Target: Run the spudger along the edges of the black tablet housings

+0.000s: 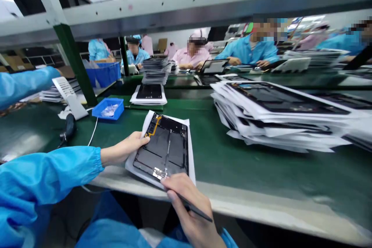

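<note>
An open tablet housing lies tilted on a white sheet at the bench's front edge. Black battery panels and an orange flex cable show inside it. My left hand grips its left side, thumb on top near the cable; the fingers underneath are hidden. At the near edge, my right hand is closed around a slim black tool that looks like tweezers. Its tip is hidden by my fingers, which are beside a silvery part at the housing's lower end.
A tall stack of tablet housings between white sheets stands to the right. Farther back is another stack. On the left are a blue tray of small clear pieces, a white stand and a black handheld device. Co-workers sit opposite.
</note>
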### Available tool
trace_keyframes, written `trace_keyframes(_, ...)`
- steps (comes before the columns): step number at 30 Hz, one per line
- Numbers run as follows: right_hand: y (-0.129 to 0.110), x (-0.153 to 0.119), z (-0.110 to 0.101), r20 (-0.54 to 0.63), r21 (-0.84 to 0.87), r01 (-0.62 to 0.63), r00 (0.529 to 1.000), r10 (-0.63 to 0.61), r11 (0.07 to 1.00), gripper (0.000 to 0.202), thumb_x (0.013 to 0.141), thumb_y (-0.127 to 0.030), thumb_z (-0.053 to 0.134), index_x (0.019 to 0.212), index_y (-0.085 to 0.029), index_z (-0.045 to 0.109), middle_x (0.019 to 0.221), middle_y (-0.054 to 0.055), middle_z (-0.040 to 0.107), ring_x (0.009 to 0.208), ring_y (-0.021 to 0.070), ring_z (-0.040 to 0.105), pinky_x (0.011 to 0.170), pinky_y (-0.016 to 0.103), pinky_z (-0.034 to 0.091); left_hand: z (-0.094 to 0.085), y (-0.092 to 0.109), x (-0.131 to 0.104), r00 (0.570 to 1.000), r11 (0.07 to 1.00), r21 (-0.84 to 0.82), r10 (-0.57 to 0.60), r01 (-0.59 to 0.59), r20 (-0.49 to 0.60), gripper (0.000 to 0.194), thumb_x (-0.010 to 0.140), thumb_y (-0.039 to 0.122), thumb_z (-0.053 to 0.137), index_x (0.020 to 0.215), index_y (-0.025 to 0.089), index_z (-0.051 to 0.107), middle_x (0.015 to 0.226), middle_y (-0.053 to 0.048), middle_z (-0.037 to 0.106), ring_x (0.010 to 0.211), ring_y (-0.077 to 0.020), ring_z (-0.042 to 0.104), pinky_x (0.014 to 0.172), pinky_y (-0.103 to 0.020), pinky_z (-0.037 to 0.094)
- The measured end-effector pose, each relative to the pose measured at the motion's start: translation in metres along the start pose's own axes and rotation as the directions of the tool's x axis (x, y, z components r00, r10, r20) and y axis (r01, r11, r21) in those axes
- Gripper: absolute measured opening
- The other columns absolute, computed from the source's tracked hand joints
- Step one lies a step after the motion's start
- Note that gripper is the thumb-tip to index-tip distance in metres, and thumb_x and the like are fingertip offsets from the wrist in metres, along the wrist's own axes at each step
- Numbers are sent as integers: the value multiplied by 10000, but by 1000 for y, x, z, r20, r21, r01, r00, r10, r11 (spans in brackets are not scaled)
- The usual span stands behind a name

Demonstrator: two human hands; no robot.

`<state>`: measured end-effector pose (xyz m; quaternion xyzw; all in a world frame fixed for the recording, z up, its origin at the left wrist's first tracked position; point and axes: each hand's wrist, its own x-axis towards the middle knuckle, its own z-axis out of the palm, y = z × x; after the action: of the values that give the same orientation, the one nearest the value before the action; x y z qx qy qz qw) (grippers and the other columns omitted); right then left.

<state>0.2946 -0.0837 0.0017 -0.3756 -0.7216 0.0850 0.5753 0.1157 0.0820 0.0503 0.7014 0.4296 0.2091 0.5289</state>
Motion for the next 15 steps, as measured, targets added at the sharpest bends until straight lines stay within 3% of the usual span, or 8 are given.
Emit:
trace_keyframes(5,37,50,-34,212,-143,216,960,-183,966,172,1004,-165,492,1048,-202,653,989,77,687,948,185,632,814,307,547,-58,60,82,962,948,238,245,-212,-118,193,844,303,754,988,175,736,1101,-47,739,1191,-295,618,1042,-395,502)
trace_keyframes(7,63,66,-37,267,-200,248,945,-191,948,190,1020,-196,466,993,-202,654,964,69,700,885,177,639,781,308,539,-84,86,120,939,922,300,302,-244,-164,216,904,304,724,1040,138,700,1121,-59,707,1108,-249,653,1000,-436,528)
trace_keyframes(9,88,75,-36,237,-233,224,957,-168,946,241,1040,-217,425,940,-197,643,869,51,695,779,159,638,709,286,532,-104,104,155,904,908,338,343,-249,-255,281,960,351,665,1132,129,662,1176,-70,668,1077,-242,656,944,-439,559)
trace_keyframes(12,108,75,-33,166,-259,171,977,-130,951,245,1041,-196,402,934,-195,621,774,25,657,675,141,616,615,254,506,-120,111,196,841,912,354,351,-207,-412,354,981,379,631,1245,144,612,1248,-88,628,1089,-248,646,921,-439,572)
trace_keyframes(15,109,69,-33,179,-242,167,976,-125,956,214,1018,-161,422,929,-211,610,792,18,667,687,141,626,626,248,515,-125,99,223,798,928,349,310,-134,-517,376,980,381,633,1274,149,596,1269,-96,617,1096,-250,643,923,-444,572)
